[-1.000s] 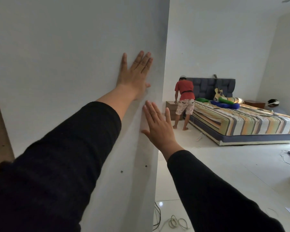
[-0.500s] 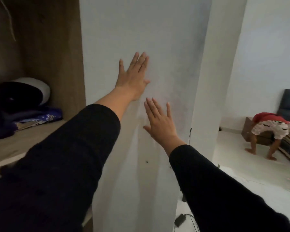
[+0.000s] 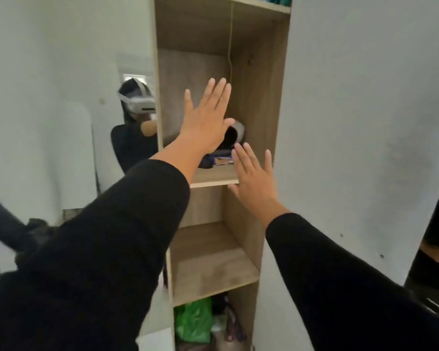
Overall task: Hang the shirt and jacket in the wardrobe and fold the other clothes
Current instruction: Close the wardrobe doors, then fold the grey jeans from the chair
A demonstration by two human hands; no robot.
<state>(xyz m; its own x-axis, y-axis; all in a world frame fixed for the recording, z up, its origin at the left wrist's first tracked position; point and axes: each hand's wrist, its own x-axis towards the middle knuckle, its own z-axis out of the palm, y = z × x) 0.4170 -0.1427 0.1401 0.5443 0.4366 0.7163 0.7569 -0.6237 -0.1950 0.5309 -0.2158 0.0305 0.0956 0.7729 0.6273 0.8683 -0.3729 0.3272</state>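
Note:
An open wooden wardrobe section (image 3: 259,72) with shelves fills the middle of the view. My left hand (image 3: 205,117) is raised flat with straight fingers in front of the upper shelf space and holds nothing. My right hand (image 3: 254,178) is also flat and empty, beside the edge of the white wardrobe door (image 3: 352,122). Folded dark clothes and a black-and-white item (image 3: 235,134) lie on the upper shelf (image 3: 211,179). No shirt or jacket is visible in my hands.
A mirror panel (image 3: 61,122) on the left reflects a person wearing a white headset. The middle shelf (image 3: 213,269) is bare wood. A green plastic bag (image 3: 193,320) and other items sit in the bottom compartment.
The view has swung left from the white door panel to the open shelf section. Both hands stay raised and flat, now in front of the shelves instead of against the white panel.

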